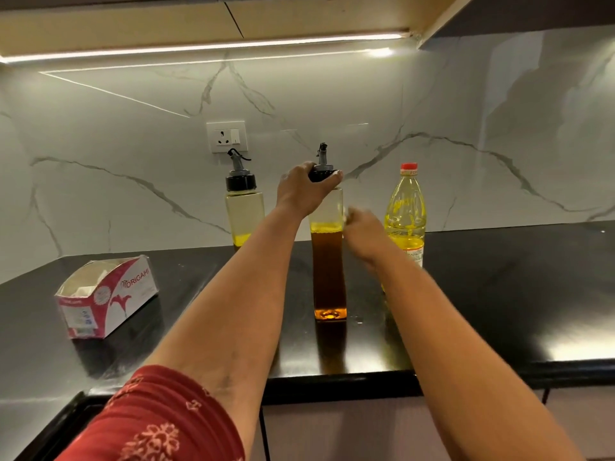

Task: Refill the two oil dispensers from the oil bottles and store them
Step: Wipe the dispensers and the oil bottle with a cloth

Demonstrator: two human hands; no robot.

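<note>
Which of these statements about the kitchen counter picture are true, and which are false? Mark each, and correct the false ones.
1. The left hand grips the black cap of the dispenser with dark oil. True.
2. The other dispenser by the wall socket is full to the top. False: only a shallow layer of yellow oil lies at its bottom.
3. The oil bottle has a red cap. True.
4. The tissue box stands to the right of the oil bottle. False: it lies on the counter far to the left.
5. The right hand holds the oil bottle. False: it is blurred, beside the dark-oil dispenser.
</note>
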